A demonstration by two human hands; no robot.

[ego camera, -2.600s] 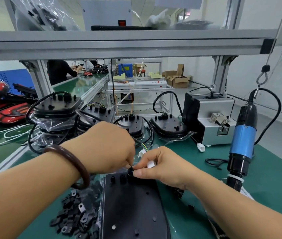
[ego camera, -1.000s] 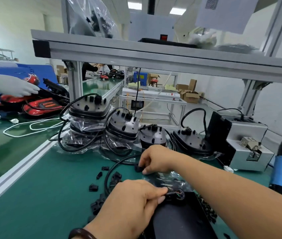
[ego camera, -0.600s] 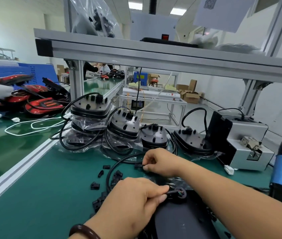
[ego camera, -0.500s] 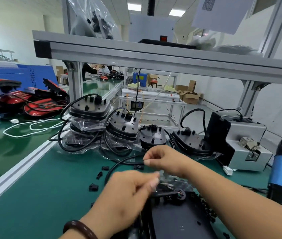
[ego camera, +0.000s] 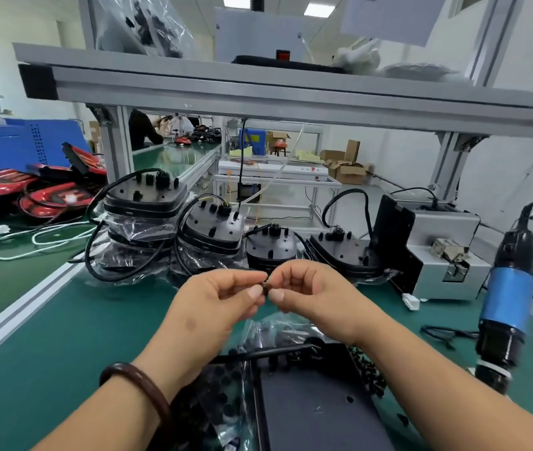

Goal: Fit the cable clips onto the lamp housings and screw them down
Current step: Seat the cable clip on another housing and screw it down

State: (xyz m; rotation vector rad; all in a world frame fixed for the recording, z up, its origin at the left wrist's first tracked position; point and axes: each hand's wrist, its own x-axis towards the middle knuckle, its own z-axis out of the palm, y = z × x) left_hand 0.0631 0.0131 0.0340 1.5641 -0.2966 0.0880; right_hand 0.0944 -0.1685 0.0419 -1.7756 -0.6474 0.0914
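A small black cable clip is pinched between the fingertips of my left hand and my right hand, raised above the bench. Below them lies a black lamp housing, back side up, its black cable running across its far end. Loose black clips lie in and around a clear bag left of the housing. A blue and black electric screwdriver hangs at the right, untouched.
Several black lamp housings with cables stand in plastic bags behind my hands. A grey screw feeder box sits at the right rear. Red lamp lenses lie far left on another green belt. An aluminium shelf frame spans overhead.
My left hand let go of the cable on the housing and rose. My right hand lifted a clip from the bench, and both hands now meet on it in the air.
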